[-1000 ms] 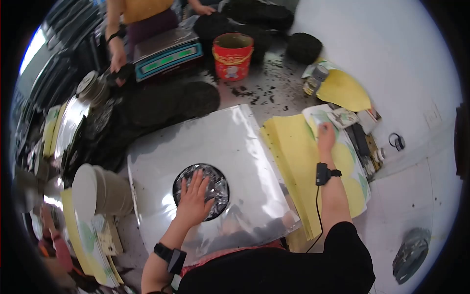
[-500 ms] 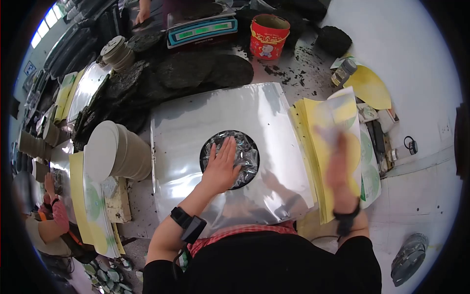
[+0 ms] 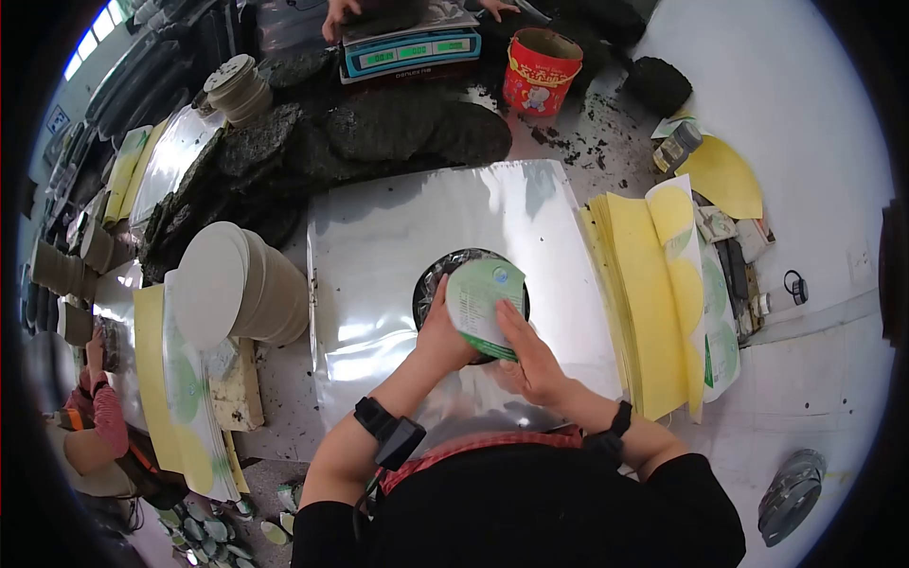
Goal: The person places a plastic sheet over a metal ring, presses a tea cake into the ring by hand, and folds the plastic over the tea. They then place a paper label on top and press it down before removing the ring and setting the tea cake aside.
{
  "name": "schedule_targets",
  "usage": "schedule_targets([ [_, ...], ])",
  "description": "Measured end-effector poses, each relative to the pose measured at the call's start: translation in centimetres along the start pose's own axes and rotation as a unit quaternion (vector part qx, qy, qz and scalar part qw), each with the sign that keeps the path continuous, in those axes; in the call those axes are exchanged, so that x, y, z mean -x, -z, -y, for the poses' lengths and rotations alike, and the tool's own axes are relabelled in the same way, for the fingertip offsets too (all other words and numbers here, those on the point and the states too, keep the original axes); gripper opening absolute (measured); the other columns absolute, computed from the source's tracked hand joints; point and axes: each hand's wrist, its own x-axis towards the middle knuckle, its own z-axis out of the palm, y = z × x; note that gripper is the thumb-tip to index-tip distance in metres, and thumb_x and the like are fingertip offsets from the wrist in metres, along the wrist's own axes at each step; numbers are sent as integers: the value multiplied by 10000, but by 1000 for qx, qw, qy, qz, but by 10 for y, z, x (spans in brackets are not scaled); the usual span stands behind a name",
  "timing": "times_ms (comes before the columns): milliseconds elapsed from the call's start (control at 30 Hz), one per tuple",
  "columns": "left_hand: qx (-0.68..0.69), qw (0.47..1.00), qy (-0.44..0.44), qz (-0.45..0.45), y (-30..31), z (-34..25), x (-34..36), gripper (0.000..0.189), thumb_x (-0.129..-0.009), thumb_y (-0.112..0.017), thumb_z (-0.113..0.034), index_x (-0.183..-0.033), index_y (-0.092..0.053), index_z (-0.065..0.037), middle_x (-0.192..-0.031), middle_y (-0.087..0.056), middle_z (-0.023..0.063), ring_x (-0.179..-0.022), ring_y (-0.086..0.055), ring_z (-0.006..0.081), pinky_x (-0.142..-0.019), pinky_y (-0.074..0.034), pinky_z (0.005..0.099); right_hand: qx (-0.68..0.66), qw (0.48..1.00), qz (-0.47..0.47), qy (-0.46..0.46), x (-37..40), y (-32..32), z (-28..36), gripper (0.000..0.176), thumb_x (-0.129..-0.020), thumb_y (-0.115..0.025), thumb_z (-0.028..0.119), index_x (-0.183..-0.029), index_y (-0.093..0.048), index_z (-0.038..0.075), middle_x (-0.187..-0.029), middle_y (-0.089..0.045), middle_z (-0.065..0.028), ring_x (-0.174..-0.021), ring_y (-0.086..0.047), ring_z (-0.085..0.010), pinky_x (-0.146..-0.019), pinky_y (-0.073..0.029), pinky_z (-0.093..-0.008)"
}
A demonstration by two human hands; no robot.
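A round green-and-white label [image 3: 485, 289] is held tilted between my two hands. My left hand [image 3: 447, 331] grips it along its left edge, some fingers hidden by the label. My right hand [image 3: 535, 358] grips its lower right edge, with fingers lying across its face. Under the label sits a round black container [image 3: 420, 301] with crinkled clear plastic film inside, largely covered by the label and hands. The container rests on a shiny silver sheet [image 3: 360, 256].
Yellow-backed label sheets [image 3: 644, 284] lie on the right. A stack of pale round discs [image 3: 270, 293] stands left. Dark round cakes [image 3: 388, 133] line the back, beside a digital scale [image 3: 417, 55] and a red bucket [image 3: 542, 74]. Other people's hands [image 3: 339, 17] show behind the scale.
My right hand has come from the yellow sheets to the container, bringing the round label. My left hand has left the film and now holds the label's edge. The view has shifted slightly.
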Motion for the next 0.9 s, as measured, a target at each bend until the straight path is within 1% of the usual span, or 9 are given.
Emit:
schedule_targets([
  [167, 190, 971, 124, 80, 1, -2, 1, 534, -852, -556, -368, -1326, -522, -122, -1371, -503, 120, -1325, -391, 336, -1140, -200, 516, 10, 996, 46, -77, -13, -12, -8, 647, -949, -491, 269, -1448, -238, -56, -1491, -264, -264, -1403, -243, -398, -1135, -242, -445],
  [200, -38, 998, -6, 47, -2, 3, 8, 537, -852, -572, -353, -1331, -512, -119, -1373, -501, 114, -1316, -400, 329, -1144, -190, 516, 98, 988, 102, -63, -16, -14, -7, 649, -963, -470, 305, -1444, -238, -64, -1489, -268, -266, -1406, -244, -387, -1146, -200, -457],
  [300, 106, 991, 38, 75, 4, 2, 3, 551, -847, -590, -335, -1344, -495, -116, -1398, -474, 117, -1347, -356, 318, -1151, -171, 514, 139, 949, 247, -136, -41, 22, 23, 658, -979, -425, 359, -1445, -236, -66, -1498, -255, -262, -1416, -217, -382, -1156, -139, -482],
  [400, 126, 991, 44, 22, 22, -12, -1, 555, -869, -568, -312, -1364, -460, -84, -1425, -438, 143, -1375, -305, 338, -1154, -150, 514, -71, 984, -22, -160, -63, -6, -2, 660, -996, -366, 391, -1453, -217, -62, -1516, -220, -257, -1432, -176, -370, -1157, -86, -499],
  [533, 246, 967, 53, -35, 5, 11, 3, 586, -909, -532, -190, -1421, -315, -3, -1447, -379, 206, -1374, -309, 360, -1143, -212, 456, -33, 991, -41, -127, -59, -48, -31, 626, -1000, -341, 364, -1479, -194, -12, -1540, -175, -229, -1439, -154, -363, -1157, -73, -497],
  [633, 543, 807, 162, -167, -8, 30, 27, 521, -904, -560, -146, -1380, -394, -15, -1394, -445, 184, -1260, -466, 302, -1048, -368, 416, 216, 964, 104, -117, -65, -51, -20, 609, -982, -386, 313, -1477, -216, 1, -1540, -189, -220, -1439, -153, -370, -1159, -71, -485],
  [767, 402, 899, 129, -116, 0, 19, 14, 467, -898, -577, -146, -1333, -460, -23, -1338, -496, 161, -1207, -498, 297, -1023, -383, 409, -179, 972, -103, -113, -51, -37, -27, 604, -905, -438, 183, -1455, -271, -2, -1504, -275, -204, -1424, -206, -374, -1142, -131, -542],
  [833, 557, 809, 143, -117, 1, 19, 12, 467, -884, -593, -142, -1321, -475, -28, -1317, -511, 156, -1196, -504, 302, -1012, -389, 407, -103, 988, -102, -57, -53, -25, -12, 702, -808, -624, 213, -1415, -337, 8, -1470, -333, -198, -1395, -270, -383, -1135, -191, -519],
  [900, 342, 931, 62, -115, -10, 30, 19, 451, -858, -613, -136, -1283, -505, -28, -1263, -541, 163, -1170, -521, 309, -976, -414, 398, -4, 998, -55, 8, -53, -31, 2, 760, -737, -728, 229, -1381, -387, 12, -1459, -350, -202, -1386, -292, -383, -1138, -203, -484],
])
